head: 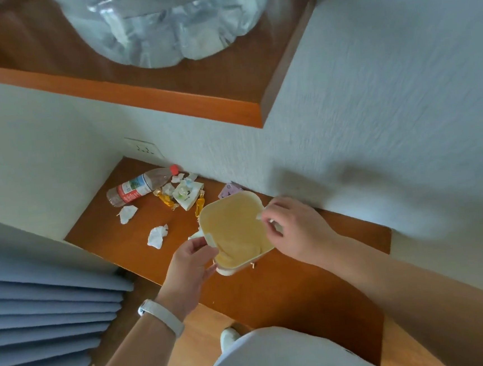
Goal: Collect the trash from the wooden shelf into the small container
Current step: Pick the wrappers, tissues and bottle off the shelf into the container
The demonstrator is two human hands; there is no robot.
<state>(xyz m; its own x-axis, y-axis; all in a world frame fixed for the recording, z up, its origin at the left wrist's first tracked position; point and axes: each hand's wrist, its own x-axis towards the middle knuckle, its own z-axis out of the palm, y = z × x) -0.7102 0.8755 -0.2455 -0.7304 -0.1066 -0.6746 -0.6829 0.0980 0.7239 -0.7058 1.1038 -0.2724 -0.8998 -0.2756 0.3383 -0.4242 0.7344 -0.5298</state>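
Trash: a scatter is seen at the far left end of the wooden shelf (pixel 287 289), close to the wall corner; all of it lies outside the small container (pixel 232 230)
Bottle: a clear plastic bottle (pixel 138 187) with a red cap is laid on its side, cap toward the wall; it is the piece farthest back
Tissues: two crumpled white tissues (pixel 157 237) are spread on the bare wood, apart from each other and nearer the shelf's front edge than the bottle
Wrappers: amber candy wrappers (pixel 166 200) and a white packet (pixel 186 195) are heaped just beside the bottle's cap end; a small purple packet (pixel 228 190) is tucked against the wall behind the container
Small container: a cream, square-mouthed bin with a yellowish liner; it is placed on the shelf between the two hands, its mouth open upward
Left hand: the left hand (pixel 188 270) is closed on the near left rim, pinching the liner's edge there; a pale band is worn on the wrist
Right hand: the right hand (pixel 294 230) is closed on the right rim, thumb and fingers pinching a bit of liner
Upper shelf: a second wooden ledge (pixel 212 97) is fixed higher on the wall; a large clear water jug (pixel 168 23) is stood on it
Curtain: blue pleated fabric (pixel 42 323) is hung at the left
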